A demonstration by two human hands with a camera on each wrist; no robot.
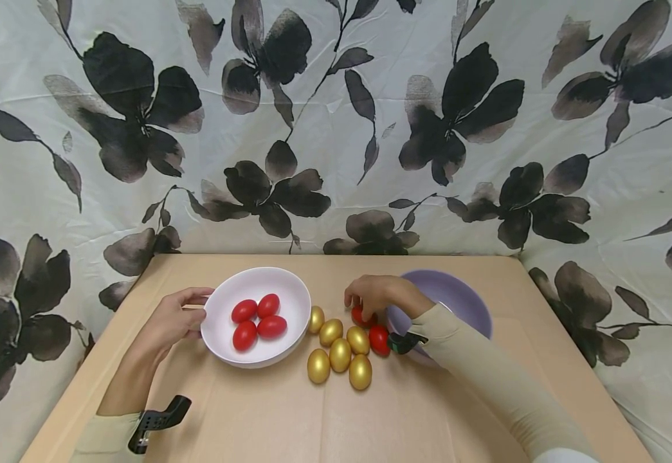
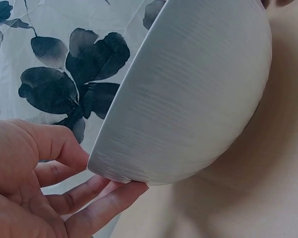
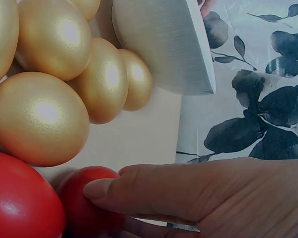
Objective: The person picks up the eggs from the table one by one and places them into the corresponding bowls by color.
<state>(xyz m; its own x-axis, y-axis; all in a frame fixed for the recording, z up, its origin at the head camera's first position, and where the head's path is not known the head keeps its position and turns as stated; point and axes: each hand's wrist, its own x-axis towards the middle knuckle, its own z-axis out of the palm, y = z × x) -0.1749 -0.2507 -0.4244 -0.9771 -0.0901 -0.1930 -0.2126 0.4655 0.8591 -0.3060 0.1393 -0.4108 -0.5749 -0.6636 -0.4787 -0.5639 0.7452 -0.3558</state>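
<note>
Two tan sleeves [image 1: 486,370] reach in from the near side, and a black band [image 1: 164,418] is on the left one. Past them, six gold eggs [image 1: 340,355] sit in a bunch on the tabletop [image 1: 243,418], between the two hands. A loose red egg [image 1: 379,340] lies just beside the bunch, on its right. A bit farther back is the held red egg [image 1: 361,316]. It is right under the right hand [image 1: 379,292], which pinches it; some fingers are hidden, so it is hard to say just how they go round it. This egg is well apart from the left hand [image 1: 176,318]. That hand grips the edge of a white bowl [image 1: 217,321], with fingertips at the rim and under the side. Four red eggs [image 1: 271,326] lie in the bowl. To the right is a purple bowl [image 1: 463,299], and the right arm crosses over part of it. Behind everything is a pale cloth [image 1: 336,128] with big dark flowers.
</note>
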